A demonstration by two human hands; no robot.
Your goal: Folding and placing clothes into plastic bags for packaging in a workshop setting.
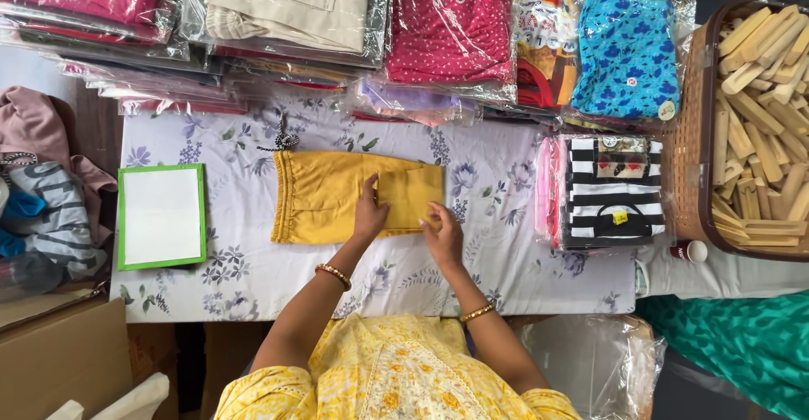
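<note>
Yellow shorts [337, 197] lie folded at the middle of our tabletop [253, 277], on its floral cloth. Our left hand [369, 215] presses flat on them, fingers together; our right hand [442, 233] pinches their near right edge, fingers clamped on the fabric. Left sits a green-framed white board [161, 215]; right, a striped packed garment [613, 191].

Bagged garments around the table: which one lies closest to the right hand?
The black-and-white striped garment in its clear bag, lying flat on the floral cloth just right of the right hand. The pink dotted and blue patterned packs sit farther back.
</note>
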